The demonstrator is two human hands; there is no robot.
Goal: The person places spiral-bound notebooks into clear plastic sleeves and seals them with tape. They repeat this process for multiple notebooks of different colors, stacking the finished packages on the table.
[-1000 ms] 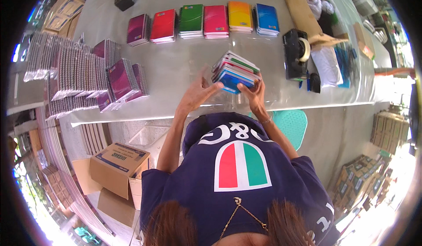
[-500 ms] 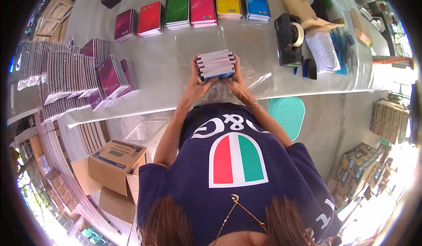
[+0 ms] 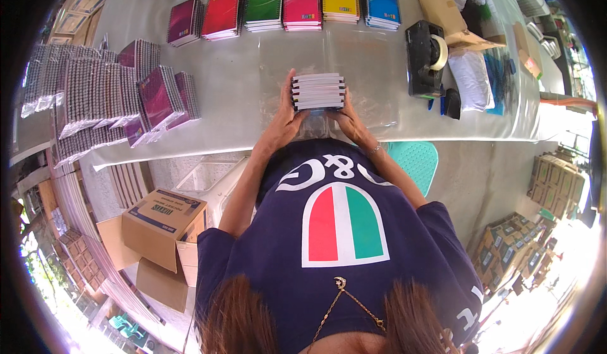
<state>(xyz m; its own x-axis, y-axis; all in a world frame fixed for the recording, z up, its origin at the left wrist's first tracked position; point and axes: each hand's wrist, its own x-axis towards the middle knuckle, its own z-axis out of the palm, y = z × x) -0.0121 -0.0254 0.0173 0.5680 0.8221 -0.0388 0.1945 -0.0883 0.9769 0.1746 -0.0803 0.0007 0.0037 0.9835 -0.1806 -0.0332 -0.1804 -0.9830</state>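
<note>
Squeezing the notebook stack (image 3: pixel 318 91) at mid-frame, the left hand (image 3: pixel 284 117) and right hand (image 3: pixel 348 118) pressed its sides; uneven pressure might have splayed the stack.

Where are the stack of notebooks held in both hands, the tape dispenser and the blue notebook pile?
Stack of notebooks (image 3: pixel 318 91), head view, page edges facing the camera.
Tape dispenser (image 3: pixel 423 60), head view, black body.
Blue notebook pile (image 3: pixel 381 3), head view, top cover.

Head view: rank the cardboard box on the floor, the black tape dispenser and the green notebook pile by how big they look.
1. Cardboard box, clearly largest.
2. Black tape dispenser and green notebook pile look about alike; fisheye bending and differing distance from the camera leave their order unsure.
</note>
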